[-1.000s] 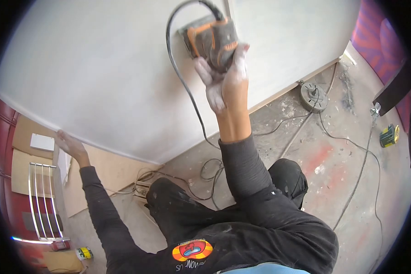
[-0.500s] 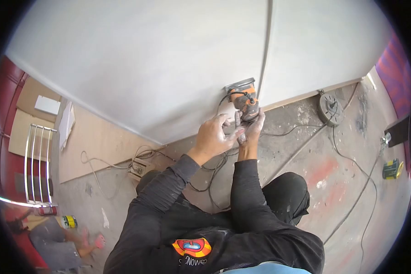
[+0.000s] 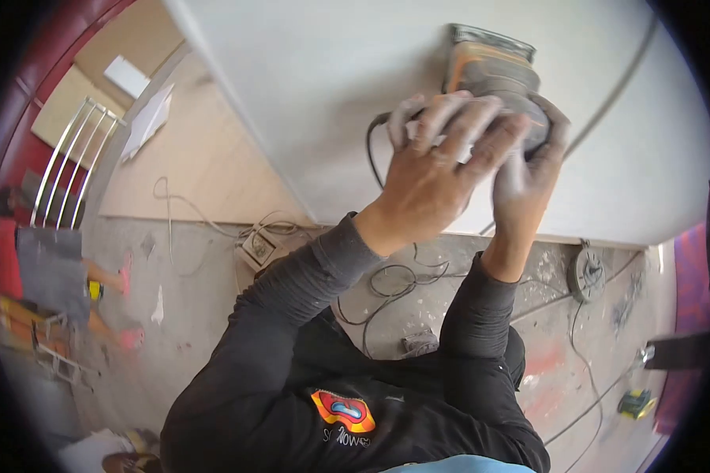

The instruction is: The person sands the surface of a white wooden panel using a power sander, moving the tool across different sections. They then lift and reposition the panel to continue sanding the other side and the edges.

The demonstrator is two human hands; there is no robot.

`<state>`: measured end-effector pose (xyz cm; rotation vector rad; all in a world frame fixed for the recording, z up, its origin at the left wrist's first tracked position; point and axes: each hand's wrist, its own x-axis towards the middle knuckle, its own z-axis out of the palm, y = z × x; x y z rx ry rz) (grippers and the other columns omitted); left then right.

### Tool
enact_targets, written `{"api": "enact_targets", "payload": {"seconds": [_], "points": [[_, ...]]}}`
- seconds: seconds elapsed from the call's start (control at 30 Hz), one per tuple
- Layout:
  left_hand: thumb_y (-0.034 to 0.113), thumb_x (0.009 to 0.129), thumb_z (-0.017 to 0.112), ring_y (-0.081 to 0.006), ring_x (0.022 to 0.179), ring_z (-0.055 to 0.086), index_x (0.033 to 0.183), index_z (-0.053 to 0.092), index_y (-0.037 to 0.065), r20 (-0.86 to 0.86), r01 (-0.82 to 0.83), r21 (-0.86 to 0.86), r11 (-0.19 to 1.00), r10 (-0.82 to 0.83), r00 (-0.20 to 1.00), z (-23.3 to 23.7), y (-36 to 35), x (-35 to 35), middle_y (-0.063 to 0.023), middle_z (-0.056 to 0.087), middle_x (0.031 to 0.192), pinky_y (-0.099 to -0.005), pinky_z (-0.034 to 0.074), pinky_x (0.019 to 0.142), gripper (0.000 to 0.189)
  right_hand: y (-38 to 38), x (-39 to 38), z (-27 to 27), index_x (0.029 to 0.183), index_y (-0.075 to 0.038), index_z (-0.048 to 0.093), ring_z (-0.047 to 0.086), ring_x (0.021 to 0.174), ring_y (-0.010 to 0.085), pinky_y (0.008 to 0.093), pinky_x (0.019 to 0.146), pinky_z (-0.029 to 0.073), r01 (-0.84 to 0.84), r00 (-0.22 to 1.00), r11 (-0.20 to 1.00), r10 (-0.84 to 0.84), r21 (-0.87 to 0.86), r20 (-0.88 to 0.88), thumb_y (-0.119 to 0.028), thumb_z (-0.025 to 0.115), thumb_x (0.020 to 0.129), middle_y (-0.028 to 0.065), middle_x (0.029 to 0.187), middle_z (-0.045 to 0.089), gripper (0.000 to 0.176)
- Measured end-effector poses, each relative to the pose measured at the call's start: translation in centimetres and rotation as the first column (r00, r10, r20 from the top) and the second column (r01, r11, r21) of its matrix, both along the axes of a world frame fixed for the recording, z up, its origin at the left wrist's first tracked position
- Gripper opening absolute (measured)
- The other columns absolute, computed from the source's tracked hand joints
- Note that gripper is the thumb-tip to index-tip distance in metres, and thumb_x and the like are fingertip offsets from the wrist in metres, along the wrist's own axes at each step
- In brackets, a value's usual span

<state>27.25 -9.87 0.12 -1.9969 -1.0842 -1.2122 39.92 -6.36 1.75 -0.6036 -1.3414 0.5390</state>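
Note:
A dusty orange and black sheet sander [image 3: 498, 77] is up against the large white panel [image 3: 331, 63], its flat pad at the far end. My right hand [image 3: 528, 169] is wrapped around the rear of its body. Over the sander's near side reaches my left hand [image 3: 442, 158], fingers bent and spread apart, the tips overlapping the body. White dust coats the fingers of both hands. A black cord [image 3: 373, 150] loops down from the sander beside my left hand.
Cords [image 3: 390, 296] lie coiled on the stained floor, near a socket box [image 3: 258, 251]. A round cable reel [image 3: 585, 272] sits at right, a tin [image 3: 636, 404] beyond it. Another person's legs [image 3: 106, 276] and a metal rack [image 3: 71, 162] are at left; a wooden board [image 3: 205, 150] adjoins the panel.
The sander and both hands have moved up and to the right across the panel. My left hand has come from by the right fingers to over the sander. The view has shifted.

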Motion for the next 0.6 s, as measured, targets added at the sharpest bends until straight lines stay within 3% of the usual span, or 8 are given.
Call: {"api": "enact_targets", "payload": {"seconds": [0.1,0.2,0.4,0.43,0.47,0.5,0.53,0.6], "points": [[0.015,0.088,0.07,-0.0322,0.124,0.049,0.149,0.05,0.017,0.191,-0.118,-0.01,0.993,0.118,0.975,-1.8,-1.5,-4.4,-0.0132,0.052,0.135,-0.0521,0.032,0.109,0.064,-0.3,-5.0,-1.1,0.128,0.001,0.055,0.063,0.1,0.0238,0.036,0.088,0.052,-0.004,0.935,0.965,-0.09,0.263,0.344,-0.013,0.072,0.087,0.0152,0.111,0.065,0.047],[0.017,0.093,0.067,-0.0316,0.123,0.049,0.143,0.051,0.01,0.466,-0.172,0.022,0.985,0.142,0.873,-7.1,-2.3,-7.8,-0.0129,0.055,0.129,-0.0493,0.037,0.106,0.053,-4.2,-10.1,-2.1,0.123,-0.007,0.06,0.066,0.093,0.0404,0.044,0.076,0.057,-0.017,0.816,1.0,-0.002,0.027,0.578,-0.015,0.077,0.076,0.0216,0.108,0.063,0.05],[0.032,0.098,0.065,-0.0278,0.12,0.052,0.143,0.04,0.008,0.854,-0.2,0.04,0.979,0.071,0.516,-20.5,-3.8,-10.6,-0.0108,0.052,0.128,-0.044,0.043,0.105,0.057,-6.5,-16.6,-10.4,0.122,-0.021,0.063,0.067,0.075,0.0406,0.0458,0.066,0.057,-0.072,0.534,0.997,0.073,-0.041,0.842,-0.026,0.08,0.077,0.0225,0.108,0.055,0.049],[0.034,0.1,0.061,-0.025,0.12,0.053,0.143,0.038,0.007,0.968,0.283,0.25,0.926,-0.249,-0.04,-22.6,-4.2,-12.0,-0.01,0.051,0.129,-0.0418,0.044,0.104,0.055,-6.6,-17.3,-12.4,0.125,-0.019,0.061,0.068,0.075,0.0386,0.046,0.064,0.056,-0.078,0.475,0.996,0.072,-0.039,0.877,-0.027,0.078,0.079,0.0231,0.106,0.054,0.049],[0.036,0.103,0.057,-0.0221,0.119,0.053,0.143,0.037,0.007,0.731,0.497,0.621,0.607,-0.219,-0.646,-25.6,-4.3,-13.2,-0.0092,0.05,0.131,-0.0397,0.045,0.104,0.054,-6.7,-18.0,-14.0,0.128,-0.017,0.06,0.069,0.076,0.0365,0.0462,0.063,0.056,-0.084,0.413,0.996,0.07,-0.038,0.908,-0.028,0.075,0.082,0.0237,0.103,0.053,0.05],[0.038,0.106,0.049,-0.018,0.119,0.053,0.139,0.041,0.007,0.877,0.437,0.357,0.825,-0.135,-0.461,-25.9,-3.7,-13.1,-0.0069,0.05,0.131,-0.0373,0.046,0.103,0.046,-6.9,-18.4,-14.9,0.128,-0.017,0.06,0.069,0.076,0.0365,0.0462,0.063,0.056,-0.091,0.404,0.995,0.073,-0.039,0.912,-0.028,0.075,0.082,0.0237,0.103,0.053,0.05],[0.038,0.106,0.049,-0.018,0.119,0.053,0.139,0.041,0.007,0.873,0.43,0.361,0.828,-0.138,-0.468,-26.4,-4.1,-13.3,-0.0069,0.05,0.131,-0.0373,0.046,0.103,0.046,-7.0,-18.8,-15.8,0.125,-0.02,0.061,0.069,0.075,0.0388,0.0462,0.065,0.057,-0.065,0.392,0.996,0.083,-0.063,0.916,-0.026,0.078,0.079,0.0229,0.106,0.053,0.05],[0.034,0.103,0.057,-0.0204,0.124,0.051,0.138,0.044,0.008,0.583,0.444,0.762,0.471,-0.202,-0.787,-24.8,-5.2,-13.3,-0.0075,0.049,0.133,-0.0379,0.044,0.106,0.045,-7.0,-19.0,-16.2,0.123,-0.023,0.062,0.068,0.074,0.0411,0.0461,0.067,0.058,-0.041,0.373,0.996,0.093,-0.083,0.923,-0.024,0.081,0.076,0.022,0.108,0.054,0.051]]}}
